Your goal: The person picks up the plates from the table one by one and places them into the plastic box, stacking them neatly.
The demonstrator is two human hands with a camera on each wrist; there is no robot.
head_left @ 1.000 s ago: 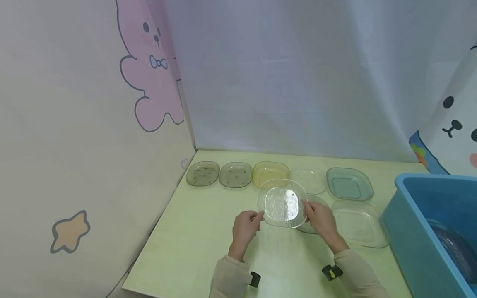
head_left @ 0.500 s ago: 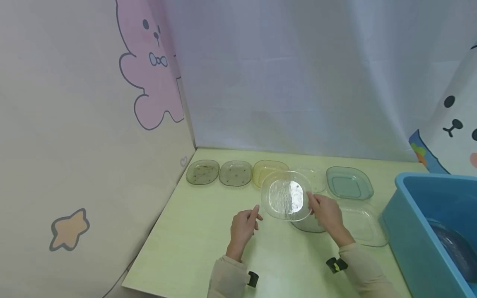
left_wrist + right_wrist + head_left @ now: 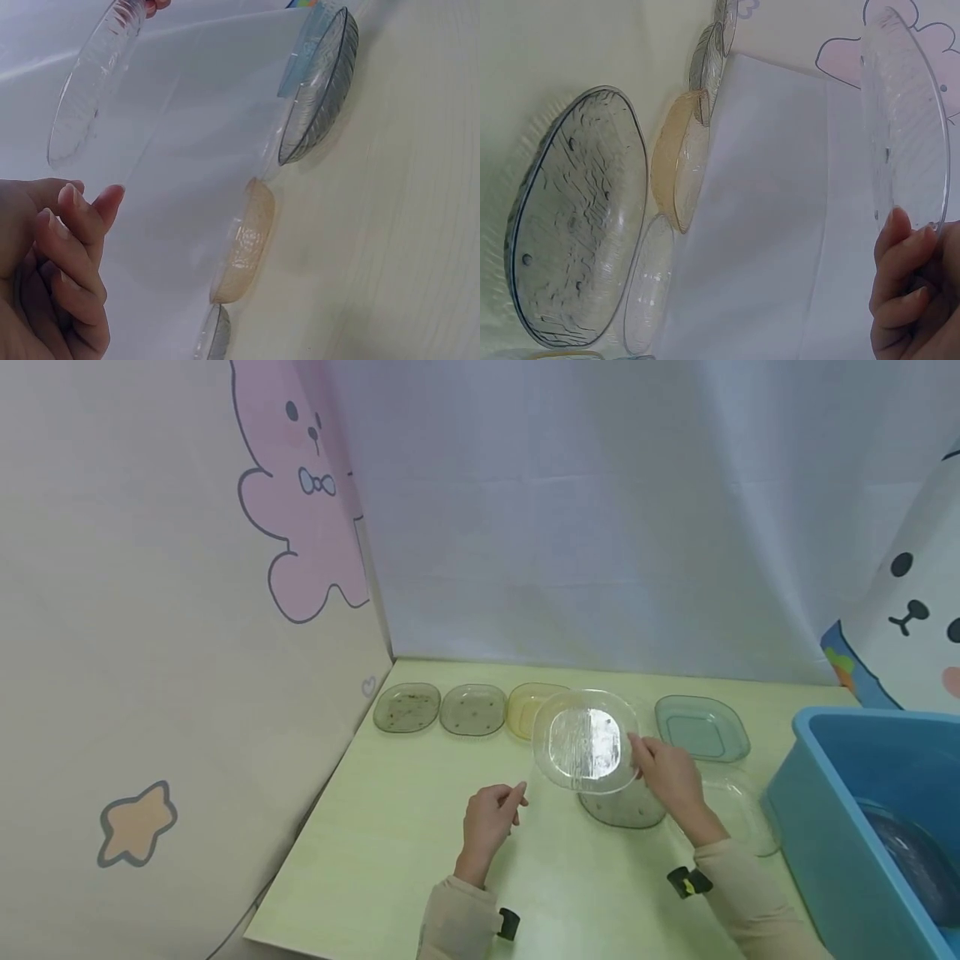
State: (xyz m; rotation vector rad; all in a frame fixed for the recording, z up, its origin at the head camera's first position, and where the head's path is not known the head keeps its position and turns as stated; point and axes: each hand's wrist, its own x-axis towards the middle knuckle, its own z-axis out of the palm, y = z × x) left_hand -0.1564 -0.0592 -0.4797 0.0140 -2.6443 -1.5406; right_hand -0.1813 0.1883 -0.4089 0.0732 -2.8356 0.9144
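My right hand [image 3: 671, 781] pinches the right rim of a clear glass plate [image 3: 585, 739], raised over the table with its face toward the head camera. In the right wrist view the thumb and fingers [image 3: 896, 240] meet at that plate's edge. My left hand [image 3: 487, 822] is apart from the plate, its fingers loosely bent around nothing. Below the raised plate lies a grey-tinted plate [image 3: 622, 810], partly covered by it in the head view. Behind it is a yellow plate [image 3: 522, 714]. A clear plate [image 3: 649, 285] beside the yellow one shows in the right wrist view.
Two greyish plates [image 3: 473, 710] line the back left of the pale table [image 3: 375, 860]. A teal plate [image 3: 702, 728] and a larger clear plate [image 3: 742, 818] lie toward the right. A blue bin [image 3: 832, 827] with a dark glassy item [image 3: 911, 864] stands at the right edge.
My left hand has let go of the clear plate's left rim. My right hand has carried the plate slightly up and to the right, uncovering more of the grey-tinted plate's front.
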